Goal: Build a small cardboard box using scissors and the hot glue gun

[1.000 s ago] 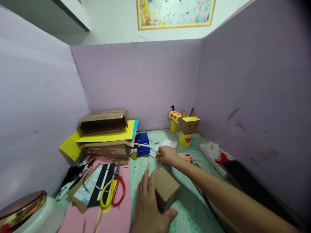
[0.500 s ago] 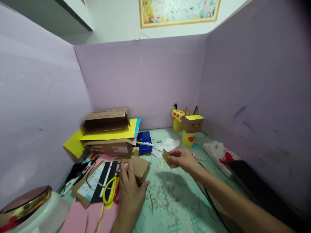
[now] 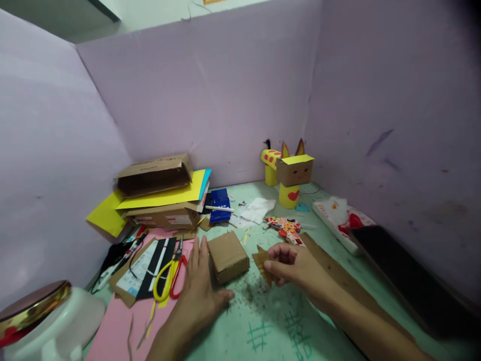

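My right hand [image 3: 291,268] pinches a small pointed piece of cardboard [image 3: 262,265] between thumb and fingers, just above the table. A small closed cardboard box [image 3: 228,255] sits on the tabletop between my hands. Beside its left side, my left hand [image 3: 203,286] lies with fingers stretched and thumb spread, holding nothing. Left of that hand are scissors [image 3: 175,273] with yellow and red handles, on pink paper [image 3: 120,326]. Crumbs and scraps are scattered near the box.
At the back right stands a yellow tube animal [image 3: 289,195] with a cardboard box head. Stacked boxes and yellow paper [image 3: 165,198] are at the back left. A white jar [image 3: 75,321] stands front left; a dark flat object [image 3: 402,276] lies at right. Lilac panels surround the table.
My left hand has let go of the small box, which now sits further right of it. My right hand has come nearer and lower with the cardboard piece. The view has tilted down.
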Demonstrator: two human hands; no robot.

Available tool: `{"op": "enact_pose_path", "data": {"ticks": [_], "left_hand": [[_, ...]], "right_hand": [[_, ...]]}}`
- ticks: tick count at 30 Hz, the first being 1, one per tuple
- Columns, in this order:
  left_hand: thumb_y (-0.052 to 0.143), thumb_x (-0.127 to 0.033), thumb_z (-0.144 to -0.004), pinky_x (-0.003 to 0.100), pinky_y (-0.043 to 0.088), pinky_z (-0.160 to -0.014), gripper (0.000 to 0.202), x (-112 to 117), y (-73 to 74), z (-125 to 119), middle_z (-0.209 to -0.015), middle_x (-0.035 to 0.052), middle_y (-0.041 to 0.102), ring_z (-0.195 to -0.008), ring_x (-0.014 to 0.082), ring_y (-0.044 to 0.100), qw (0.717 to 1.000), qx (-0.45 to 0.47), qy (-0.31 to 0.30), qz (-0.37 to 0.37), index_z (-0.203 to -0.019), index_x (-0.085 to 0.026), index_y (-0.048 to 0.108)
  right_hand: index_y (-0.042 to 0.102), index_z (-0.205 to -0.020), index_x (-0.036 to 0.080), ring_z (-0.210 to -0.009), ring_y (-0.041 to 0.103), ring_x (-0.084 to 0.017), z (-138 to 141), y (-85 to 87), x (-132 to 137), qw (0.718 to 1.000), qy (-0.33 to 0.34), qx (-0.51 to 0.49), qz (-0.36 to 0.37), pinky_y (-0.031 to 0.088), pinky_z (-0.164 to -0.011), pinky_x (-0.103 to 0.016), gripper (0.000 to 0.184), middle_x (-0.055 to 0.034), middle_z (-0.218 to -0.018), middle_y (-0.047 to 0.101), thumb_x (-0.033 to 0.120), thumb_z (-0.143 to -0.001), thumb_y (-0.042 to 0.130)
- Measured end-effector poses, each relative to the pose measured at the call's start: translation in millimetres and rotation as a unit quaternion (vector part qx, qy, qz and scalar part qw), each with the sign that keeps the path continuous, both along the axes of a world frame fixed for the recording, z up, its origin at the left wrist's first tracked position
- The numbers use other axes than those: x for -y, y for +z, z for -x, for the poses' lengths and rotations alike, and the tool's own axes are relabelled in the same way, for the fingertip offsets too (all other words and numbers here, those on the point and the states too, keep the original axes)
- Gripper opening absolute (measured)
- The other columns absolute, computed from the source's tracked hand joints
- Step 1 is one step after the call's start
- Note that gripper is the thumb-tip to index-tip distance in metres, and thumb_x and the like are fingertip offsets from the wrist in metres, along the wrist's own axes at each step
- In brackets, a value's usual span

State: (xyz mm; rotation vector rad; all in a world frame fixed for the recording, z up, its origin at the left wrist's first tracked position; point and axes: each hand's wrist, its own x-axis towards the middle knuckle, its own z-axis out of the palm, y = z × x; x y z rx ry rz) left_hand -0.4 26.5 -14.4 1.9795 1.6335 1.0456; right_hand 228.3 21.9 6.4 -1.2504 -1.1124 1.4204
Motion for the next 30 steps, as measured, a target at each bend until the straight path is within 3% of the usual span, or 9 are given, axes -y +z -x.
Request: {"op": "enact_pose_path", "data": {"ticks": [2,4,5,7,11,16,19,24,30], "left_hand": [[0.075,-0.031,-0.061,0.054,0.027,-0.110,0.094,8.0,14.2,1.3,-0.153,0.0168,0.030,-0.140,0.0380,0.027,0.999,0.012,0.005,-0.031,-0.144,-0.018,0.032],[0.065,-0.036,-0.073,0.043,0.044,-0.095,0.059,17.0,25.9,-0.3,-0.129,0.0127,0.056,-0.115,0.0298,0.055,0.993,0.091,0.033,-0.061,-0.128,-0.020,0.051],[0.060,-0.037,-0.077,0.036,0.049,-0.082,0.037,21.4,29.8,-2.6,-0.104,0.0092,0.066,-0.094,0.0248,0.062,0.991,0.128,0.030,-0.029,-0.108,-0.019,0.061],[0.056,-0.034,-0.077,0.026,0.043,-0.057,0.018,28.6,33.9,-9.4,-0.063,0.0005,0.058,-0.061,0.0169,0.055,0.984,0.132,-0.021,0.121,-0.074,-0.018,0.063],[0.053,-0.027,-0.072,0.023,0.029,-0.051,0.018,32.3,36.1,-21.1,-0.052,-0.0040,0.043,-0.054,0.0123,0.040,0.965,0.083,-0.051,0.244,-0.057,-0.018,0.053],[0.053,-0.032,-0.069,0.023,0.018,-0.044,0.019,31.0,38.2,-17.7,-0.047,-0.0074,0.031,-0.045,0.0093,0.028,0.951,0.157,-0.035,0.264,-0.055,-0.020,0.048],[0.059,-0.032,-0.066,0.022,0.011,-0.041,0.018,35.6,31.0,-18.7,-0.043,-0.0094,0.025,-0.040,0.0064,0.020,0.911,0.222,-0.085,0.338,-0.056,-0.019,0.052],[0.080,-0.051,-0.051,0.020,0.010,-0.037,0.051,40.0,9.1,-31.7,-0.036,-0.0091,0.031,-0.034,0.0016,0.019,0.813,0.328,-0.260,0.405,-0.045,-0.018,0.043],[0.084,-0.059,-0.042,0.020,0.010,-0.033,0.056,47.7,7.3,-40.5,-0.038,-0.0070,0.036,-0.033,0.0018,0.025,0.755,0.407,-0.277,0.433,-0.045,-0.016,0.049]], "right_hand": [[0.055,-0.069,0.019,-0.043,0.051,-0.007,2.2,-0.1,3.2,1.000,0.023,-0.010,0.016,0.041,-0.045,-0.019,0.028,0.0056,-0.053,0.062,0.034,-0.057,0.076],[0.053,-0.067,0.019,-0.043,0.049,-0.006,4.0,-1.3,7.6,0.996,0.079,-0.003,0.036,0.040,-0.045,-0.018,0.026,0.0078,-0.051,0.059,0.028,-0.055,0.075],[0.054,-0.065,0.019,-0.042,0.048,-0.005,4.9,-2.5,10.1,0.992,0.117,0.010,0.043,0.038,-0.044,-0.017,0.025,0.0086,-0.050,0.058,0.022,-0.052,0.075],[0.059,-0.062,0.017,-0.042,0.044,-0.004,6.4,-6.1,15.2,0.976,0.201,0.061,0.052,0.034,-0.042,-0.015,0.021,0.0095,-0.048,0.055,0.011,-0.048,0.073],[0.069,-0.066,0.016,-0.046,0.046,-0.007,7.8,-14.0,21.0,0.942,0.257,0.212,0.027,0.032,-0.043,-0.016,0.015,0.0068,-0.051,0.056,0.007,-0.053,0.068],[0.076,-0.085,0.017,-0.066,0.060,-0.018,7.5,-7.2,19.9,0.935,0.155,0.307,-0.086,0.043,-0.059,-0.025,0.025,-0.0034,-0.074,0.072,0.016,-0.061,0.073],[0.077,-0.094,0.018,-0.074,0.063,-0.019,8.1,5.9,23.9,0.957,0.134,0.206,-0.153,0.047,-0.063,-0.026,0.028,-0.0066,-0.085,0.073,0.019,-0.066,0.076],[0.081,-0.085,0.026,-0.066,0.066,-0.013,14.2,13.1,36.8,0.938,0.249,-0.026,-0.239,0.049,-0.065,-0.022,0.016,-0.0018,-0.070,0.073,0.025,-0.070,0.081],[0.078,-0.093,0.040,-0.065,0.069,-0.012,20.3,7.6,45.9,0.929,0.212,-0.059,-0.296,0.050,-0.062,-0.020,0.024,0.0015,-0.072,0.075,0.024,-0.074,0.078]]}}
